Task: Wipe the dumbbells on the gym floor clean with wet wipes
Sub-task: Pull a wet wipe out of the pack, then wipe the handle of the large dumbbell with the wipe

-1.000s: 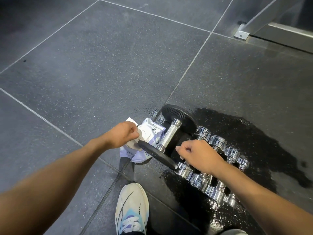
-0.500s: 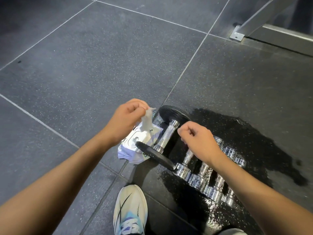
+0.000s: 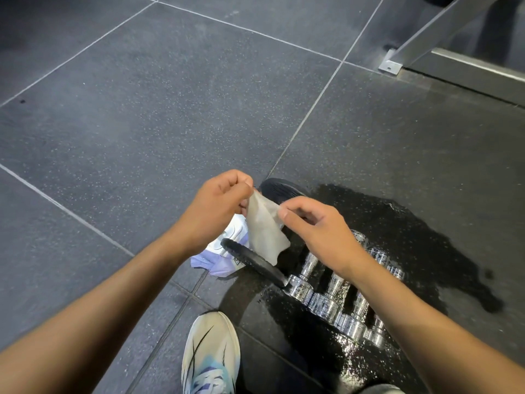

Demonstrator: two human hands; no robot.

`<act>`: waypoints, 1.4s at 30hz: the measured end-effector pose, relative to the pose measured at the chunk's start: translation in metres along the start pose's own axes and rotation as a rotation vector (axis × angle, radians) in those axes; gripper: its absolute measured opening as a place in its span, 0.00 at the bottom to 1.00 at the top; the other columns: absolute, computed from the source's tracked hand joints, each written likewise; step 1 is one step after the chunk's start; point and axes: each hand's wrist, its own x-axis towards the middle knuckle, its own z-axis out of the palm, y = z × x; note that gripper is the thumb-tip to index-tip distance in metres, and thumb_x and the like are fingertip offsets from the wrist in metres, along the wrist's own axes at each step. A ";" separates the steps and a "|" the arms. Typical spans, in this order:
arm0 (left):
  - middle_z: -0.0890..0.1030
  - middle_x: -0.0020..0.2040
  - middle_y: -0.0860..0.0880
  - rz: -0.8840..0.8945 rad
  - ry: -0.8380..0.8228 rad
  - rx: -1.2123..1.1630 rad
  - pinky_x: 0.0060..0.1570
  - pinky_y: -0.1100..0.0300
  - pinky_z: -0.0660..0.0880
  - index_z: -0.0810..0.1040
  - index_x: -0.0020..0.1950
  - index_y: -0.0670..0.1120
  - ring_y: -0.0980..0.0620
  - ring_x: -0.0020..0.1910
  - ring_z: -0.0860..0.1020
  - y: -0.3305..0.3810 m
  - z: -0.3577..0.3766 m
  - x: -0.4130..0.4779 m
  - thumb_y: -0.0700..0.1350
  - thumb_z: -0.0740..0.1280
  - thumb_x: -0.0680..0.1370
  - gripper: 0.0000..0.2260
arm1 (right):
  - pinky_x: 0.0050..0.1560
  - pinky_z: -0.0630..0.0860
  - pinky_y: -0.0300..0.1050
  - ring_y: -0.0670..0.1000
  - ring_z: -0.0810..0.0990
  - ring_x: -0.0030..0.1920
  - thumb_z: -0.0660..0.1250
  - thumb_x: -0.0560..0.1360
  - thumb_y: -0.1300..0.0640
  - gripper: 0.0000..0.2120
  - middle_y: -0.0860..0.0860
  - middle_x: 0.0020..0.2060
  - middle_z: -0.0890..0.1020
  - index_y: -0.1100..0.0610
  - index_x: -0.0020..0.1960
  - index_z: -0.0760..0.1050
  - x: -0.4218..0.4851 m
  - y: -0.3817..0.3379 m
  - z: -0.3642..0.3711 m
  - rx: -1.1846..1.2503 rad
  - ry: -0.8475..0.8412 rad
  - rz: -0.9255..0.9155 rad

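A white wet wipe hangs between my hands above the floor. My left hand pinches its top left corner. My right hand pinches its top right edge. Below them lies the wipes pack, white and lilac, partly hidden by my hands and the wipe. A large dumbbell with black end plates lies beside the pack, its handle hidden by the wipe. Several small chrome dumbbells lie in a row to its right on wet floor.
A dark puddle spreads over the speckled rubber tiles around the dumbbells. My white and blue shoe stands at the bottom centre. A metal frame foot and rail run across the top right corner.
My left hand pulled a wipe out of the pack and lifted it. My right hand left the chrome dumbbells and took hold of the wipe's other edge.
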 end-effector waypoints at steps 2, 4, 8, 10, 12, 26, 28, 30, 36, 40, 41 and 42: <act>0.74 0.39 0.45 0.027 -0.006 0.053 0.40 0.63 0.73 0.75 0.43 0.45 0.52 0.37 0.73 0.000 0.000 -0.001 0.41 0.64 0.77 0.03 | 0.48 0.76 0.38 0.46 0.80 0.42 0.66 0.82 0.59 0.05 0.51 0.42 0.83 0.57 0.48 0.80 0.001 -0.004 -0.001 0.025 0.058 -0.017; 0.72 0.37 0.47 0.082 -0.012 0.151 0.41 0.58 0.71 0.75 0.43 0.45 0.51 0.37 0.71 -0.001 -0.001 -0.002 0.45 0.65 0.77 0.04 | 0.48 0.75 0.38 0.44 0.79 0.40 0.64 0.83 0.60 0.06 0.50 0.38 0.82 0.59 0.49 0.78 0.005 -0.008 -0.002 0.059 0.117 -0.029; 0.68 0.34 0.53 0.179 0.003 0.251 0.35 0.61 0.64 0.74 0.48 0.42 0.55 0.34 0.65 -0.003 0.000 -0.002 0.39 0.66 0.83 0.04 | 0.50 0.77 0.49 0.51 0.80 0.43 0.62 0.84 0.52 0.07 0.47 0.39 0.81 0.52 0.50 0.75 0.016 -0.013 -0.005 -0.055 0.163 -0.106; 0.71 0.36 0.53 0.227 0.006 0.249 0.37 0.60 0.66 0.75 0.50 0.46 0.54 0.35 0.68 -0.001 -0.002 -0.001 0.44 0.70 0.82 0.05 | 0.48 0.76 0.50 0.51 0.78 0.42 0.63 0.84 0.51 0.05 0.46 0.40 0.80 0.50 0.50 0.75 0.021 -0.015 -0.008 -0.117 0.188 -0.146; 0.74 0.40 0.52 0.242 0.005 0.226 0.39 0.54 0.70 0.76 0.52 0.52 0.51 0.37 0.72 -0.001 -0.006 0.002 0.50 0.73 0.79 0.07 | 0.45 0.74 0.44 0.47 0.76 0.40 0.64 0.83 0.51 0.05 0.47 0.40 0.79 0.50 0.50 0.75 0.027 -0.016 -0.012 -0.183 0.213 -0.165; 0.77 0.43 0.54 0.475 0.113 0.632 0.46 0.62 0.71 0.79 0.46 0.49 0.54 0.44 0.76 -0.024 -0.008 -0.006 0.40 0.71 0.76 0.05 | 0.52 0.72 0.36 0.45 0.78 0.50 0.66 0.83 0.55 0.04 0.45 0.48 0.80 0.53 0.53 0.79 0.040 0.010 -0.030 -0.471 0.146 -0.346; 0.77 0.46 0.54 0.436 -0.052 0.697 0.50 0.58 0.73 0.79 0.47 0.49 0.54 0.47 0.75 -0.045 -0.005 -0.011 0.45 0.69 0.75 0.02 | 0.58 0.72 0.37 0.46 0.78 0.54 0.67 0.82 0.55 0.05 0.45 0.51 0.81 0.55 0.54 0.80 0.032 0.031 -0.034 -0.581 0.054 -0.370; 0.79 0.45 0.54 0.340 -0.195 0.745 0.50 0.52 0.75 0.80 0.47 0.50 0.56 0.46 0.76 -0.064 0.001 -0.016 0.48 0.68 0.77 0.03 | 0.62 0.70 0.37 0.48 0.77 0.57 0.67 0.82 0.55 0.05 0.46 0.52 0.82 0.55 0.52 0.81 0.024 0.055 -0.036 -0.705 -0.021 -0.394; 0.83 0.49 0.53 0.274 -0.393 0.988 0.54 0.51 0.76 0.83 0.52 0.52 0.52 0.50 0.80 -0.075 0.017 -0.020 0.58 0.58 0.80 0.17 | 0.57 0.74 0.50 0.48 0.74 0.53 0.62 0.84 0.52 0.06 0.44 0.49 0.78 0.50 0.50 0.76 0.012 0.107 -0.043 -0.969 -0.225 -0.305; 0.83 0.50 0.54 0.254 -0.573 1.204 0.54 0.51 0.76 0.81 0.52 0.52 0.52 0.50 0.80 -0.071 0.026 -0.017 0.64 0.51 0.79 0.24 | 0.52 0.76 0.49 0.50 0.76 0.49 0.62 0.83 0.55 0.06 0.46 0.47 0.78 0.52 0.49 0.77 0.009 0.111 -0.044 -1.068 -0.173 -0.285; 0.84 0.51 0.54 0.277 -0.610 1.251 0.54 0.50 0.75 0.81 0.52 0.52 0.51 0.51 0.80 -0.071 0.028 -0.017 0.64 0.50 0.80 0.25 | 0.50 0.76 0.49 0.50 0.76 0.49 0.63 0.82 0.57 0.05 0.46 0.47 0.77 0.52 0.48 0.76 0.009 0.111 -0.043 -1.100 -0.170 -0.265; 0.84 0.52 0.54 0.296 -0.639 1.289 0.55 0.50 0.74 0.80 0.52 0.52 0.50 0.52 0.80 -0.071 0.031 -0.018 0.64 0.49 0.81 0.25 | 0.48 0.76 0.49 0.51 0.76 0.48 0.65 0.80 0.60 0.04 0.46 0.47 0.77 0.53 0.47 0.76 0.009 0.110 -0.040 -1.129 -0.170 -0.250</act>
